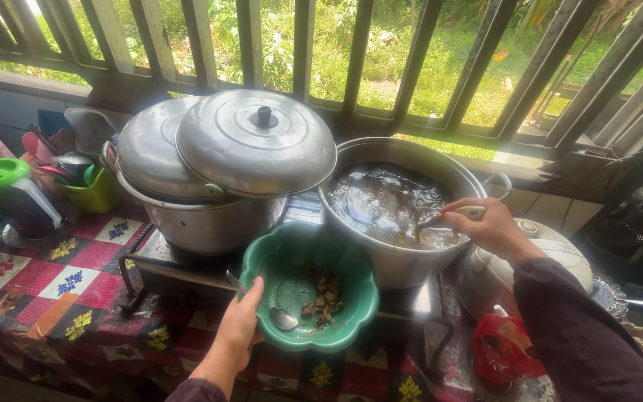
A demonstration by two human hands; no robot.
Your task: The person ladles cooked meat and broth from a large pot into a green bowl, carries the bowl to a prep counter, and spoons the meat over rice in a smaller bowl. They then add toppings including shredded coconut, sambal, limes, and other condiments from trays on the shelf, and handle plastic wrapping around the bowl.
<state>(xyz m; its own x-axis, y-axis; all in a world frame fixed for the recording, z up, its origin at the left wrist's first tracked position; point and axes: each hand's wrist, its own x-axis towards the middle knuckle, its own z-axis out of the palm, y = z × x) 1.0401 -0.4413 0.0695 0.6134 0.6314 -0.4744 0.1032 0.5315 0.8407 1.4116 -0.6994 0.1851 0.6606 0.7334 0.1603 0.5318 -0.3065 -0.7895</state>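
The green scalloped bowl (310, 294) sits low in the middle of the frame, held at its near-left rim by the left hand (241, 327), whose fingers curl around the edge with the thumb over the rim. Inside it lie a small heap of brown meat-like pieces and a metal spoon (280, 316); most of the bowl's floor is bare, so by the look of it the serving is only begun. Just behind and to the right stands the large open pot (403, 205), full of dark broth. The right hand (489, 223) is closed around the pale handle of a ladle (455, 214), whose business end is sunk in the liquid, so what it carries cannot be told. To the left a second pot (210, 216) rests on the stove (187, 272) with two metal lids (254, 141) stacked askew on top. Further left on the patterned worktop (31, 275) stand a green-lidded kettle (9, 193) and a utensil cup (94, 190); a white rice cooker (552, 253) sits at the right.
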